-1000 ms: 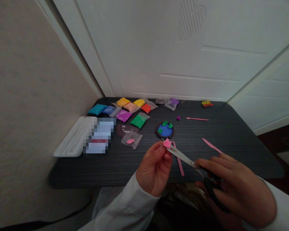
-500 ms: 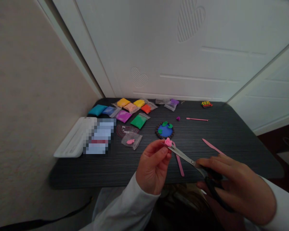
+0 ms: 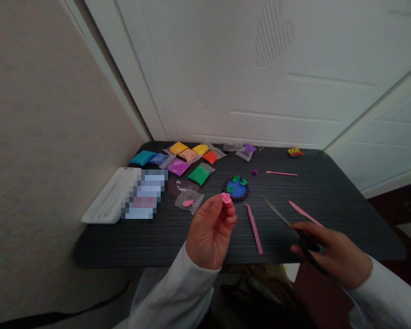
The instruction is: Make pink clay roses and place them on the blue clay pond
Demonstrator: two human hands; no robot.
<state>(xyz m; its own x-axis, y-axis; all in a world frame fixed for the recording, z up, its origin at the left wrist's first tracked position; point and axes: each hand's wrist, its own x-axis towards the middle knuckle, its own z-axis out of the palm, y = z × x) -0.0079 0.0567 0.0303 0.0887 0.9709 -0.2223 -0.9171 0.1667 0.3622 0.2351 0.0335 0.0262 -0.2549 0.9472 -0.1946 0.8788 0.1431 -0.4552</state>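
Between the thumb and fingers of my left hand (image 3: 210,228) is a small pink clay flower (image 3: 226,198), held above the table's middle. My right hand (image 3: 332,253) grips black-handled scissors (image 3: 277,211), their blades nearly closed and pointing up to the left, apart from the flower. Just beyond the flower lies a round blue clay pond (image 3: 238,188) with a dark brown rim and green leaf pieces on it. Pink tweezers (image 3: 255,230) rest between my hands. A pink clay knife (image 3: 304,213) lies behind the scissors.
Bags of coloured clay, including a green one (image 3: 200,174), spread over the back left. A white tray (image 3: 106,201) stands at the left edge. Farther back are a purple clay piece (image 3: 255,172), a thin pink tool (image 3: 282,173) and a yellow-and-red clay piece (image 3: 295,152).
The scissors have moved away from the flower, to the right with my right hand. My left hand has shifted slightly left with the flower, uncovering more of the tweezers.
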